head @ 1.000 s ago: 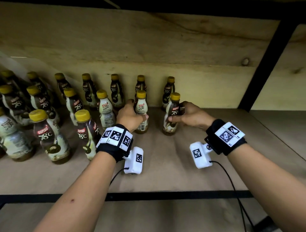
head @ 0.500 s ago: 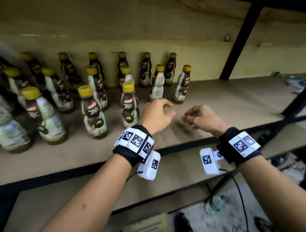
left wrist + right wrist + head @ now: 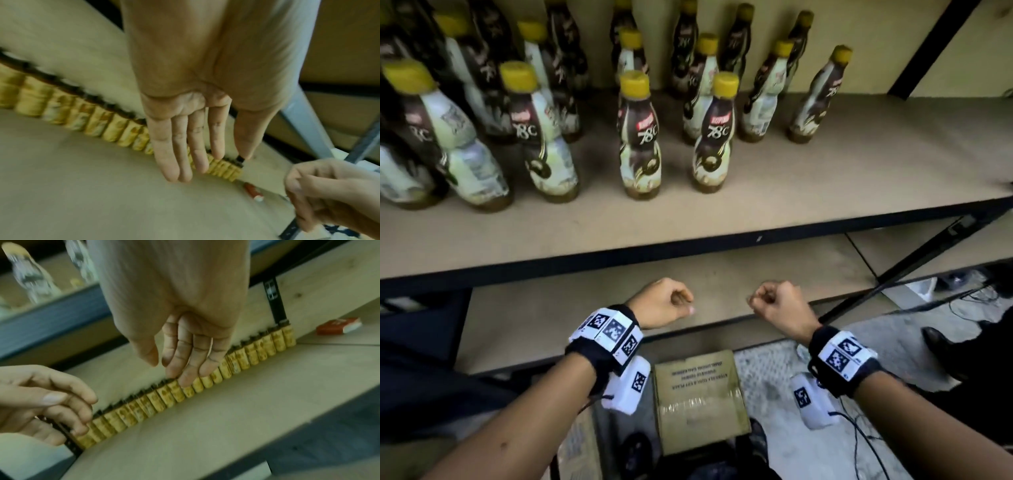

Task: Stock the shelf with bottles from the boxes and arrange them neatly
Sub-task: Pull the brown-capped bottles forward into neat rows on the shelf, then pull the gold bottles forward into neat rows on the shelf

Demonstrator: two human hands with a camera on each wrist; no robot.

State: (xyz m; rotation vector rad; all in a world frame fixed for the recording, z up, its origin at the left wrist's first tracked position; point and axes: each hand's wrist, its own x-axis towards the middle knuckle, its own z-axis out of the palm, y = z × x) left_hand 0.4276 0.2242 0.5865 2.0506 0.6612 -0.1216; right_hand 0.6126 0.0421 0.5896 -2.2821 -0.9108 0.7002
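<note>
Several yellow-capped coffee bottles stand upright in rows on the upper shelf board, filling its left and middle. My left hand and right hand hang below that board, in front of the lower shelf, side by side and apart. Both hold nothing. In the left wrist view the left hand's fingers hang relaxed and nearly straight. In the right wrist view the right hand's fingers do the same. A taped cardboard box sits on the floor between my forearms.
The upper board's right part carries no bottles. A row of small yellowish cylinders lines the back of the lower shelf, with a red pack to its right. Black frame posts and cables lie to the right.
Both hands have let go of the two bottles at the shelf's back, drawn out, and dropped below the board. My view has tilted down to the lower shelf and floor.
</note>
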